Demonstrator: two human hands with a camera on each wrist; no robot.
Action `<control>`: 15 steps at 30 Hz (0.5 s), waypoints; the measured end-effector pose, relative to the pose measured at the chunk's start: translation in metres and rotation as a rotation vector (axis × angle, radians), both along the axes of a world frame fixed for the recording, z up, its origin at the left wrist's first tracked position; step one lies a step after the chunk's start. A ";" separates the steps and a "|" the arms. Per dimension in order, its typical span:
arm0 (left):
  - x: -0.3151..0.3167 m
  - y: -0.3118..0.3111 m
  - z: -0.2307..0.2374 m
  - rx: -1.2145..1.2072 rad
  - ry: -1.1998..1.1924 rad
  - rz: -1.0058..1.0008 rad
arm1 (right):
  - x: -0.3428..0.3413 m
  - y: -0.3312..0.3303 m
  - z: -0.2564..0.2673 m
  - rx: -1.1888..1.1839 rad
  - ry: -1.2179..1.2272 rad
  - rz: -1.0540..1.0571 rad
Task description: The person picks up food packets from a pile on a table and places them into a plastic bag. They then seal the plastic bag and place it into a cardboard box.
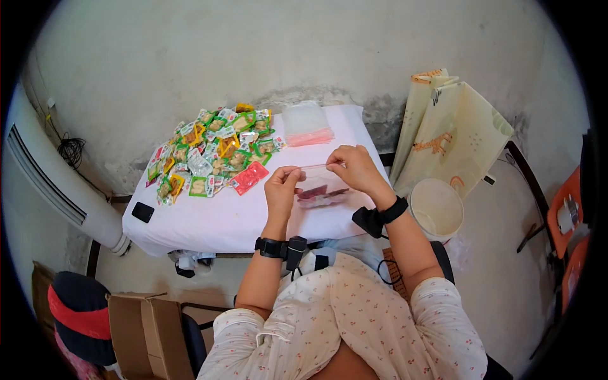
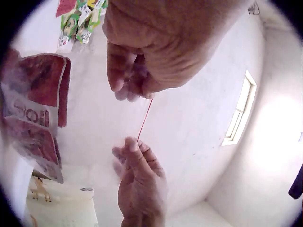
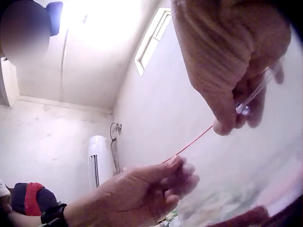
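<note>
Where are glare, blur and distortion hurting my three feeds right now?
Head: fisheye curving with black corners, though the clear flat plastic bag is discernible; left wrist: glare blooms right of the small white-framed rectangular window; right wrist: the pale ceiling is overexposed, and the multicoloured packets at the bottom blur.

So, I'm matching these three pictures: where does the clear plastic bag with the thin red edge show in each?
Head: the clear plastic bag with the thin red edge is just right of centre.
Left wrist: its red edge is a steep line near the centre.
Right wrist: the red edge slants below and right of centre.
Shared landmark: the bare left hand, holding one end of that edge in every view.
</note>
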State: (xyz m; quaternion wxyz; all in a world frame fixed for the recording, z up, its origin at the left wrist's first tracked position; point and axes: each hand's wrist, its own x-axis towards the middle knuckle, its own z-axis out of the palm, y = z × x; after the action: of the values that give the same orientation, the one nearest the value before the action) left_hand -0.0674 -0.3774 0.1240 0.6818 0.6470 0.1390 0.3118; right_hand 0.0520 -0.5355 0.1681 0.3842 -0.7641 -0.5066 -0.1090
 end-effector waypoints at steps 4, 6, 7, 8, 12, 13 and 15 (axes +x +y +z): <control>-0.001 0.000 0.001 0.011 -0.002 0.004 | 0.010 -0.015 -0.002 -0.005 0.071 -0.010; -0.001 -0.001 0.002 0.007 -0.001 -0.002 | 0.013 -0.022 -0.004 0.003 0.089 -0.022; -0.002 -0.002 0.004 -0.003 -0.011 0.004 | 0.014 -0.026 -0.003 0.011 0.098 -0.029; -0.003 -0.002 0.005 -0.014 -0.021 0.010 | 0.015 -0.029 -0.003 0.019 0.107 -0.036; -0.002 -0.002 0.005 -0.008 -0.006 0.014 | 0.016 -0.037 0.000 0.065 0.153 -0.025; -0.002 -0.002 0.005 -0.016 -0.013 0.012 | 0.016 -0.038 0.001 0.070 0.136 -0.033; -0.002 -0.002 0.005 -0.024 -0.020 0.007 | 0.016 -0.040 0.002 0.075 0.119 -0.043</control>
State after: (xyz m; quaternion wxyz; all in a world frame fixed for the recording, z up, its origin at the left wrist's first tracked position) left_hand -0.0691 -0.3793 0.1288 0.6896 0.6353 0.1384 0.3190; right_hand 0.0681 -0.5758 0.1697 0.4397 -0.7650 -0.4617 -0.0907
